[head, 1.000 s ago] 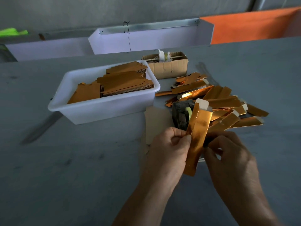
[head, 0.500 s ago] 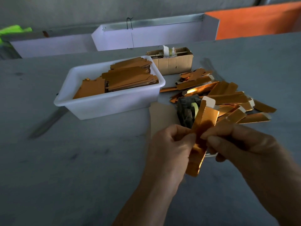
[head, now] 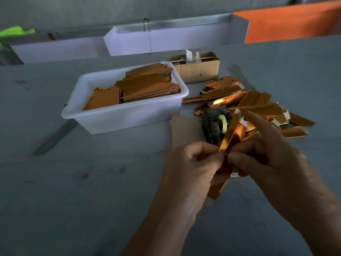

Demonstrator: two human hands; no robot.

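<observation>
Right, grey table (head: 73, 182) is taking up most of the view, w/ a white tub (head: 118, 117) sitting left of centre and holding a stack of flat gold blanks (head: 147, 85). Just right of the tub a loose pile of gold cartons (head: 258, 100) is lying on the table, and a cardboard box (head: 199, 71) is standing behind, near the tub's far corner. A dark tape dispenser (head: 214, 124) is sitting at the pile's near edge, btwn tub and pile.

Both hands are working one gold carton (head: 233, 133), held up off the table in front of the dispenser, tilted w/ its white end flap pointing away. L hand (head: 191, 169) is pinching the lower part btwn thumb and curled fingers. R hand (head: 267, 156) is pinching it from the other side w/ the thumb, index finger stretched out along the upper edge.

Prob. the step in hand is squaring the flat blank into a sleeve. Next move is likely calling for the L hand to be holding firm while the R fingers are pushing the walls open and tucking the end flap, w/out creasing the foil face
</observation>
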